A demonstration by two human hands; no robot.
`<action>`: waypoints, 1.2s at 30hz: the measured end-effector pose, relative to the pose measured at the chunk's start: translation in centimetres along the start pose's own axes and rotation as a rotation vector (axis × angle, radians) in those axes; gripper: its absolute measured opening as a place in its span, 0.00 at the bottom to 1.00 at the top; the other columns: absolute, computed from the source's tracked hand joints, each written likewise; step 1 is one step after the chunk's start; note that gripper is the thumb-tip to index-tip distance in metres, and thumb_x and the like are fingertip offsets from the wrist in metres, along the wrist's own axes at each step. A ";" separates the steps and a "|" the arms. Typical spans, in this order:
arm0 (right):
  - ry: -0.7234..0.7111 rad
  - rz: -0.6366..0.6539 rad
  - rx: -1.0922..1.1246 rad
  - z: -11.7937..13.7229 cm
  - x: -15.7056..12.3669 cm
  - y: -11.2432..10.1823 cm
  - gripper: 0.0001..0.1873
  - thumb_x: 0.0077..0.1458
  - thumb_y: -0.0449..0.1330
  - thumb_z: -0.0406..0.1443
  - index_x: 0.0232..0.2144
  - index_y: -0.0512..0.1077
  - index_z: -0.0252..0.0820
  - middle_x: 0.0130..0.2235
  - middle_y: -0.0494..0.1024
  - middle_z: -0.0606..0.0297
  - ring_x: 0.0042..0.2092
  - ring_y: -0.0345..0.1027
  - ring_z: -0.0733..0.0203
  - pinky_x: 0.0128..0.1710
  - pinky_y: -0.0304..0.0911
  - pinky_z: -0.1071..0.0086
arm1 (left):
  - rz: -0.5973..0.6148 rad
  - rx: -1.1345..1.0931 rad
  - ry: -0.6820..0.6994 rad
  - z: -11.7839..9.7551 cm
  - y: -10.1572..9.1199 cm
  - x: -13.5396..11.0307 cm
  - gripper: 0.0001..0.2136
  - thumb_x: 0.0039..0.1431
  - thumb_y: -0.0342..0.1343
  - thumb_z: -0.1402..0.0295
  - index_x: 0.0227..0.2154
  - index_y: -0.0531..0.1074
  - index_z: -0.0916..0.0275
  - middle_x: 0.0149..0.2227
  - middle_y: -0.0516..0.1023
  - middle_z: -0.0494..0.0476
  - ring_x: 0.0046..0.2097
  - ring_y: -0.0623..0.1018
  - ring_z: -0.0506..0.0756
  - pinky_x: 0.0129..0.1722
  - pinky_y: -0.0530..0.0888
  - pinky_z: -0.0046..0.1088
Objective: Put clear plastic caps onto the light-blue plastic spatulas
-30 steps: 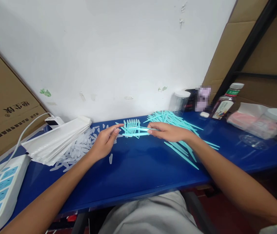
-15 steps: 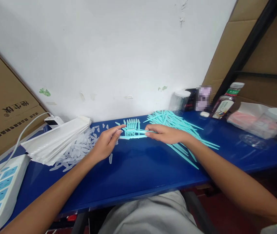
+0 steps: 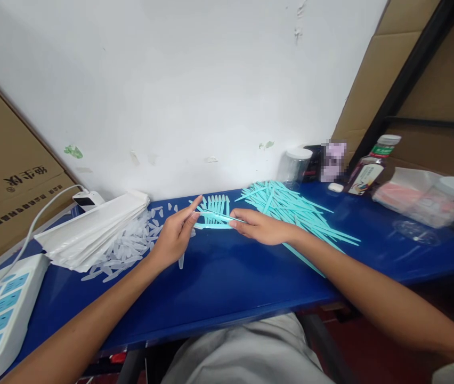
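Note:
A slim turquoise eyebrow razor (image 3: 216,215) spans the gap between my two hands just above the table. My right hand (image 3: 265,226) is closed round its handle end. At the other end, the thumb and fingers of my left hand (image 3: 174,237) pinch the tip; a cap there is too small to make out. Behind the held razor lies a neat row of turquoise razors with pale caps (image 3: 219,202). Another razor (image 3: 213,226) lies crosswise just in front of the row. Loose translucent caps (image 3: 125,248) are heaped left of my left hand.
A big pile of turquoise razors (image 3: 286,208) lies behind my right forearm. White plastic sleeves (image 3: 95,229) and a power strip (image 3: 7,304) are at left. A clear jar (image 3: 294,168), a bottle (image 3: 371,168) and a bagged pink item (image 3: 414,197) stand at right, on the blue table (image 3: 227,282).
My right hand has moved left and slightly nearer to me, bringing the razor closer to my left hand. My left hand has shifted only a little.

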State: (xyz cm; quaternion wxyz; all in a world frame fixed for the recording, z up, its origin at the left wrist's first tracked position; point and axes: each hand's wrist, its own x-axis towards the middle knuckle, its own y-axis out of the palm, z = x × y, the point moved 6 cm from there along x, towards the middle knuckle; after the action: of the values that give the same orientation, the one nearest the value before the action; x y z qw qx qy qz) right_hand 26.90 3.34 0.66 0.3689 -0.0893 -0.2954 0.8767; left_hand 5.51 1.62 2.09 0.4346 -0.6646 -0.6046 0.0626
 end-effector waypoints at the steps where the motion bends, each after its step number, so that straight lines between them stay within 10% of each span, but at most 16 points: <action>1: 0.002 -0.002 0.007 -0.1 0.1 0.1 0.22 0.71 0.49 0.55 0.37 0.62 0.43 0.30 0.63 0.70 0.31 0.55 0.64 0.32 0.56 0.68 | -0.003 -0.008 -0.009 0.0 0.0 0.0 0.27 0.75 0.46 0.54 0.69 0.65 0.63 0.25 0.59 0.46 0.28 0.60 0.51 0.31 0.62 0.26; 18: 0.081 -0.234 -0.185 -0.8 -1.1 -5.3 0.24 0.69 0.48 0.55 0.35 0.64 0.43 0.35 0.66 0.64 0.36 0.60 0.58 0.38 0.58 0.64 | -0.002 -0.386 -0.276 4.3 0.0 1.1 0.29 0.68 0.52 0.44 0.58 0.74 0.63 0.30 0.71 0.51 0.20 0.60 0.45 0.16 0.64 0.21; 29: 0.072 -0.202 -0.163 -0.7 -0.7 -4.5 0.25 0.68 0.48 0.58 0.34 0.62 0.44 0.31 0.65 0.67 0.33 0.58 0.59 0.35 0.58 0.66 | 0.068 -0.490 -0.340 3.9 0.7 0.9 0.25 0.66 0.55 0.45 0.46 0.76 0.65 0.24 0.63 0.45 0.18 0.55 0.43 0.15 0.59 0.21; 36: 0.078 -0.204 -0.158 -0.8 -0.8 -4.7 0.23 0.69 0.49 0.56 0.34 0.62 0.44 0.30 0.65 0.68 0.33 0.58 0.60 0.35 0.57 0.65 | 0.095 -0.518 -0.348 4.0 0.9 0.9 0.23 0.66 0.56 0.45 0.44 0.73 0.63 0.31 0.76 0.51 0.18 0.58 0.43 0.15 0.59 0.19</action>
State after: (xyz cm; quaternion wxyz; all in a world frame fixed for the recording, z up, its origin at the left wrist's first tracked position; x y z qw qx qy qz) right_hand 30.57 5.75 2.66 0.4591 -0.1218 -0.3564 0.8046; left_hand 3.97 4.51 -0.55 0.1376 -0.7601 -0.6338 0.0397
